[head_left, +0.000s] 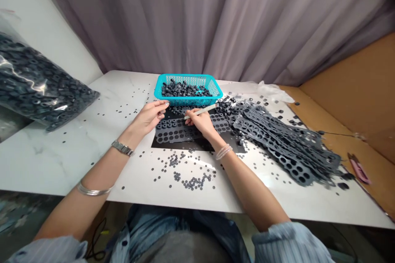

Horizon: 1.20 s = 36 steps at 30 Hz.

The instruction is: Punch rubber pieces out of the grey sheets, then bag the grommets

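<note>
My right hand is closed around a pale, pen-like stick, which slants up to the right above a dark perforated foam sheet. With thumb and fingertips together, my left hand is at the front left corner of the turquoise basket; whatever small piece it pinches is too hidden to name. Small black rings stand in rows at the sheet's left end. Beneath the sheet lies a black mat. Inside the basket is a heap of small black foam rings.
Punched-out foam sheets are piled at the right, near a pink-handled cutter. Tiny black discs litter the white table. A clear bag of black rings stands at left. Crumpled clear plastic lies behind the pile.
</note>
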Each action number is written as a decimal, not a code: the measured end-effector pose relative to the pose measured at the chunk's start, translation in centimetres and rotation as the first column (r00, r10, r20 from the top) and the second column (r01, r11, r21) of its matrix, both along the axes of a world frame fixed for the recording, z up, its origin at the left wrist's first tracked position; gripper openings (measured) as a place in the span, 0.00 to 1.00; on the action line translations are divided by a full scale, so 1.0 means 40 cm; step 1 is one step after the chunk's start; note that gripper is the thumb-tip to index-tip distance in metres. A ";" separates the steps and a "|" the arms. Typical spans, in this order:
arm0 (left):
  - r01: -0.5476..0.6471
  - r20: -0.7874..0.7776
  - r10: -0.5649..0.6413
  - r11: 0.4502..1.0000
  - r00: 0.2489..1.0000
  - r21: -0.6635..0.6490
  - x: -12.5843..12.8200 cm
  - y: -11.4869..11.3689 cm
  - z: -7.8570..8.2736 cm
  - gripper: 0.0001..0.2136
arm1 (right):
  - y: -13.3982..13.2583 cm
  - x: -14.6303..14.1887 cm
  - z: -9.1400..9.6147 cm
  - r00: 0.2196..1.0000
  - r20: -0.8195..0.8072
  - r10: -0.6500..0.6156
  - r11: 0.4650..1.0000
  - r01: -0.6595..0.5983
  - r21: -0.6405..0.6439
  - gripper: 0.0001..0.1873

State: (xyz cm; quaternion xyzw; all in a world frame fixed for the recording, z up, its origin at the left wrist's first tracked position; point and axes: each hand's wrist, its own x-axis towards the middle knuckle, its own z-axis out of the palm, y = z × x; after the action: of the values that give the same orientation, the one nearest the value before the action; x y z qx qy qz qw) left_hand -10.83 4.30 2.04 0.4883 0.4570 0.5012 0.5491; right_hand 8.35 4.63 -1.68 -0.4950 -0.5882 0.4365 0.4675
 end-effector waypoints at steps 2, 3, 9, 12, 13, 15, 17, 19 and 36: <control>0.063 0.131 -0.048 0.991 0.990 -0.114 -0.001 0.000 -0.003 0.04 | 0.003 0.005 -0.001 0.998 -0.064 -0.016 1.000 0.015 -0.011 0.13; 0.097 0.190 -0.065 0.982 0.980 -0.163 0.000 0.000 -0.005 0.03 | 0.004 0.007 0.000 0.995 -0.091 -0.027 1.000 0.026 -0.012 0.13; 0.209 0.442 -0.057 0.929 0.895 -0.304 0.013 -0.005 -0.002 0.05 | 0.005 0.007 0.012 0.982 -0.181 -0.057 0.998 0.055 -0.016 0.13; 0.202 0.499 -0.014 0.924 0.867 -0.325 0.018 -0.010 0.005 0.06 | 0.002 0.003 0.013 0.981 -0.184 -0.055 0.998 0.053 -0.017 0.13; 0.192 0.513 0.003 0.925 0.859 -0.327 0.019 -0.012 0.006 0.07 | 0.000 0.002 0.013 0.983 -0.177 -0.052 0.999 0.050 -0.016 0.13; 0.166 0.537 0.036 0.932 0.843 -0.323 0.018 -0.014 0.009 0.12 | -0.005 -0.002 0.013 0.988 -0.150 -0.039 0.999 0.037 -0.010 0.13; 0.140 0.556 0.063 0.939 0.829 -0.315 0.013 -0.015 0.010 0.17 | -0.012 -0.007 0.013 0.995 -0.102 -0.009 1.000 0.009 -0.004 0.14; 0.120 0.563 0.082 0.943 0.823 -0.312 0.004 -0.015 0.010 0.17 | -0.020 -0.012 0.015 0.999 -0.035 0.028 1.000 -0.028 0.002 0.13; 0.041 -0.047 -0.046 0.993 0.998 -0.115 0.003 -0.022 0.002 0.08 | -0.044 -0.023 0.019 0.955 0.286 0.079 0.985 -0.118 0.124 0.14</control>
State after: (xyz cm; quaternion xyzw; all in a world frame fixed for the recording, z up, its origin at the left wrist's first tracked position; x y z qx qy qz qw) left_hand -10.71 3.42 2.12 0.4783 0.4876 0.4499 0.5754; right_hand 7.41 2.89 -0.91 -0.4877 -0.7016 0.3425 0.3907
